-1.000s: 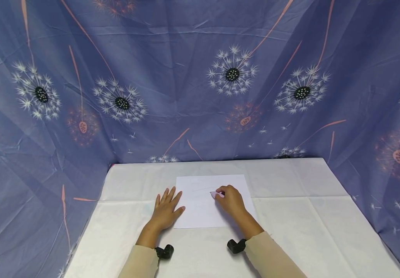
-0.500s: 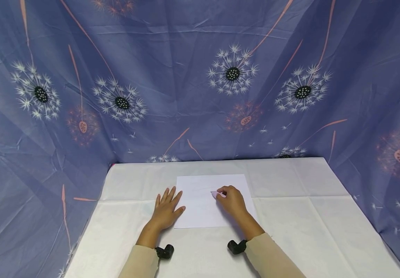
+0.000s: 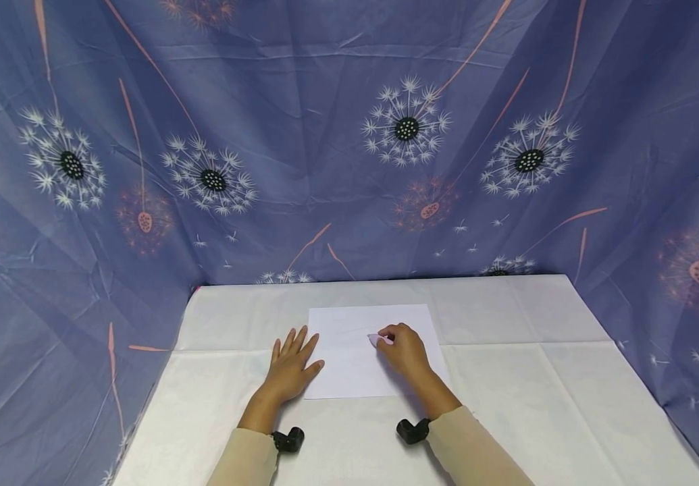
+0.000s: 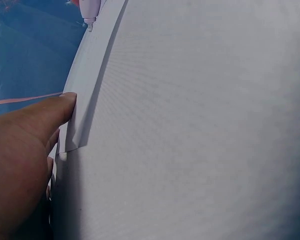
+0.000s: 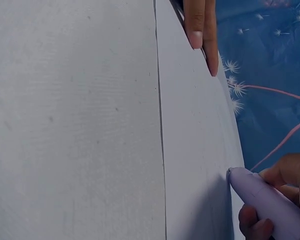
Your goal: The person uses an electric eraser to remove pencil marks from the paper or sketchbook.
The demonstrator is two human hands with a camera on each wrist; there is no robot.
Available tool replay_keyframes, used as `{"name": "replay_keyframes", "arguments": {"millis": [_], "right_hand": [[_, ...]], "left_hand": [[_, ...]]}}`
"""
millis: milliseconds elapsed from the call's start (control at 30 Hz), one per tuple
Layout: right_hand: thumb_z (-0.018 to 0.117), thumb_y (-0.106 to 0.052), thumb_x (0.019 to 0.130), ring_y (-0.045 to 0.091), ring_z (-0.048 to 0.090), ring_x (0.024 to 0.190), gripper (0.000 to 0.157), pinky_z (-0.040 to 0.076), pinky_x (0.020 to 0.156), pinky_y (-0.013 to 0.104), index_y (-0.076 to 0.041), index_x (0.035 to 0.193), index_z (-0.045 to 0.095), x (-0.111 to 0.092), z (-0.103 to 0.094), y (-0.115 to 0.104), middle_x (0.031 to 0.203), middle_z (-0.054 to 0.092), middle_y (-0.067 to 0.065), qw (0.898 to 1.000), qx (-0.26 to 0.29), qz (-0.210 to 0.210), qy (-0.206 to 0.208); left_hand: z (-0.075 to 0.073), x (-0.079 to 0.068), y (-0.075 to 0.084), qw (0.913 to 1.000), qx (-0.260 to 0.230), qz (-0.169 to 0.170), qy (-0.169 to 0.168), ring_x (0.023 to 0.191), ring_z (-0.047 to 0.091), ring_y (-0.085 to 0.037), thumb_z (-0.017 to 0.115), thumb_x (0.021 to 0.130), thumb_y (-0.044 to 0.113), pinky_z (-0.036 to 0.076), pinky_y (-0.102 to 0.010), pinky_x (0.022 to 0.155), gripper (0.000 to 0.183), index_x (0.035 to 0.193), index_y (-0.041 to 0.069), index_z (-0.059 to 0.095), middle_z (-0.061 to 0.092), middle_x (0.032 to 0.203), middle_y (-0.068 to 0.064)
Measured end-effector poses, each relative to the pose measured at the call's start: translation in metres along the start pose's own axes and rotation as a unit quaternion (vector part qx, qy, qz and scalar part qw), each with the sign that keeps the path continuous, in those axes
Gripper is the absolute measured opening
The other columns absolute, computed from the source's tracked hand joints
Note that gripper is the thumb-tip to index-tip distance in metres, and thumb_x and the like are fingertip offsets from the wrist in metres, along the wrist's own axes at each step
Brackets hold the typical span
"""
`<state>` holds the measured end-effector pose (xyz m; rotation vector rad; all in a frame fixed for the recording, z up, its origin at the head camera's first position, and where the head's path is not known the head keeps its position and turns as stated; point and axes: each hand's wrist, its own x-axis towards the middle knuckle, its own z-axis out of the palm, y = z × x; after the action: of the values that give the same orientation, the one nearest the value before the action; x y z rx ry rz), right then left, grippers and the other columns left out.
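Observation:
A sheet of white paper [image 3: 343, 371] lies flat on the cloth-covered table, with a faint line across its upper part. My left hand [image 3: 288, 370] is spread flat at the sheet's left edge, and its thumb [image 4: 55, 110] lies over that edge in the left wrist view. Between thumb and fingers, my right hand [image 3: 406, 351] grips a thick lavender pen [image 5: 267, 202] with a narrow tip. That tip points left, right at the paper near the faint line. The pen's rear end is hidden in the right hand.
White cloth with fold creases covers the table [image 3: 525, 391]. Behind and at the sides hangs a blue curtain [image 3: 306, 135] printed with dandelions. A small black camera sits on each wrist, the left one [image 3: 288, 441] and the right one [image 3: 412, 430], below the paper's near edge.
Both hands keep nearly the same place on the paper. The right hand still grips the pen, its tip in almost the same spot. The faint line looks paler now than a second ago.

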<state>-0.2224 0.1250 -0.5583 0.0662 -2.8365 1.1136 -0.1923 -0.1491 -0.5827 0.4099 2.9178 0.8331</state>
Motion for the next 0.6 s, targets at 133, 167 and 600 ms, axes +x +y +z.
{"name": "replay_keyframes", "arguments": {"millis": [133, 167, 600], "right_hand": [[0.073, -0.019, 0.087, 0.017, 0.059, 0.076, 0.017, 0.049, 0.071, 0.035, -0.008, 0.098, 0.079, 0.0, -0.002, 0.003, 0.086, 0.067, 0.007, 1.0, -0.007, 0.003, 0.014], [0.074, -0.019, 0.087, 0.018, 0.059, 0.077, 0.017, 0.049, 0.071, 0.035, -0.007, 0.098, 0.079, 0.0, -0.003, 0.004, 0.086, 0.067, 0.007, 1.0, -0.009, 0.002, 0.02], [0.073, -0.022, 0.088, 0.018, 0.058, 0.076, 0.02, 0.049, 0.071, 0.035, -0.008, 0.1, 0.079, 0.002, -0.006, 0.008, 0.087, 0.066, 0.007, 1.0, -0.004, 0.009, 0.002]], "left_hand": [[0.0, 0.0, 0.0, 1.0, 0.002, 0.0, 0.0, 0.157, 0.01, -0.043, 0.055, 0.102, 0.039, 0.0, -0.066, 0.124, 0.061, 0.156, 0.012, 0.04, 0.021, 0.169, -0.017], [0.0, 0.0, 0.0, 1.0, 0.003, 0.0, -0.001, 0.157, 0.01, -0.043, 0.055, 0.102, 0.039, 0.0, -0.066, 0.124, 0.062, 0.156, 0.012, 0.04, 0.02, 0.169, -0.017], [0.001, 0.001, 0.0, 1.0, 0.004, 0.003, 0.005, 0.157, 0.011, -0.044, 0.056, 0.102, 0.039, 0.001, -0.067, 0.124, 0.062, 0.156, 0.012, 0.04, 0.021, 0.168, -0.018]]}}
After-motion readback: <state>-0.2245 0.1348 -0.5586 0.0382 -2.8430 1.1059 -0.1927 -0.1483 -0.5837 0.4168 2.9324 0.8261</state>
